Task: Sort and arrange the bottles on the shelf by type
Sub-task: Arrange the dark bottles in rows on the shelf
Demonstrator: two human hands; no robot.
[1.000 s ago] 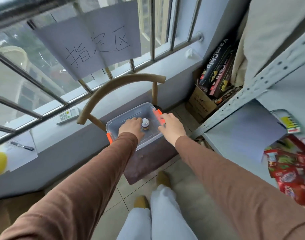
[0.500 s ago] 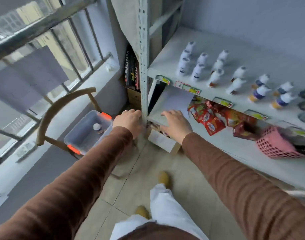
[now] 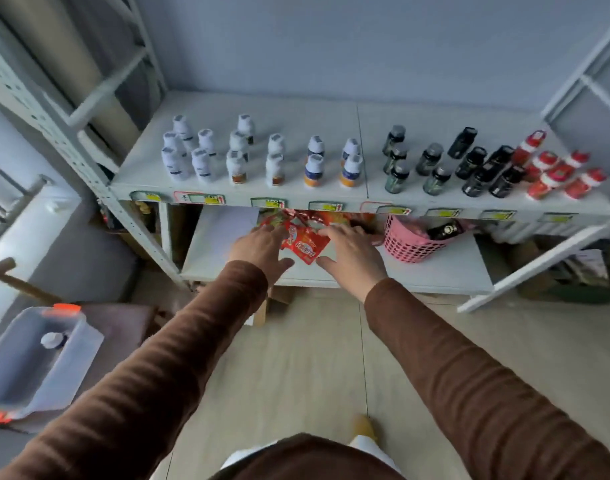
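Bottles stand in groups on the white shelf: several white bottles at the left, two with orange bases in the middle, dark bottles further right, red-and-white ones at the far right. My left hand and my right hand are both stretched forward with fingers spread, empty, in front of the lower shelf. One small white bottle lies in the clear plastic bin at the lower left.
Red snack packets lie on the lower shelf between my hands. A pink basket with a dark bottle stands to their right. The bin rests on a chair seat. Shelf posts frame both sides.
My view has swung from the window and bin to face the shelf. Both hands left the bin, empty, and now reach toward the lower shelf.
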